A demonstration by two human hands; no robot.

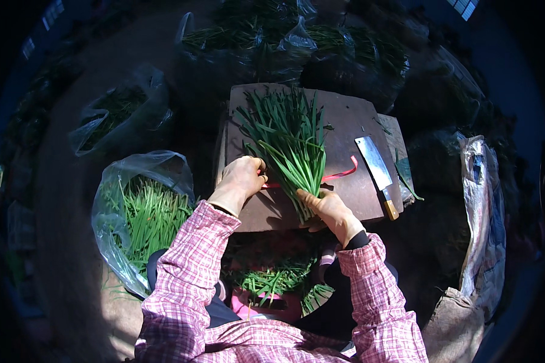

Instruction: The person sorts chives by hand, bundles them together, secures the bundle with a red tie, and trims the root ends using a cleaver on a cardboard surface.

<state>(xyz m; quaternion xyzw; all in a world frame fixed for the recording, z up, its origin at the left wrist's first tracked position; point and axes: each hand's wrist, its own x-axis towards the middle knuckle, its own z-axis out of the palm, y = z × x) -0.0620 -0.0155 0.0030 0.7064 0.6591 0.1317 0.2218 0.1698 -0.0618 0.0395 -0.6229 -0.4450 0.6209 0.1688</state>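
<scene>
A bunch of long, flat green leaves like garlic chives (293, 142) lies on a brown board (351, 115), its leaf tips pointing away from me. My right hand (332, 213) grips the pale stem end at the board's near edge, thumb on top. Beneath the bunch runs a red tie strip (340, 175), its curled right end showing on the board. At the bunch's left side, my left hand (241, 180) has its fingers curled in a pinch on the strip's left part. To the right lies a cleaver (375, 166) with a wooden handle toward me.
A clear plastic bag (112, 209) of cut greens stands left of the board, another bag (118, 115) behind it. Large bags of greens (345, 39) line the far side. Leaf scraps (272, 281) lie over something pink between my legs. A whitish woven sack (475, 212) stands right.
</scene>
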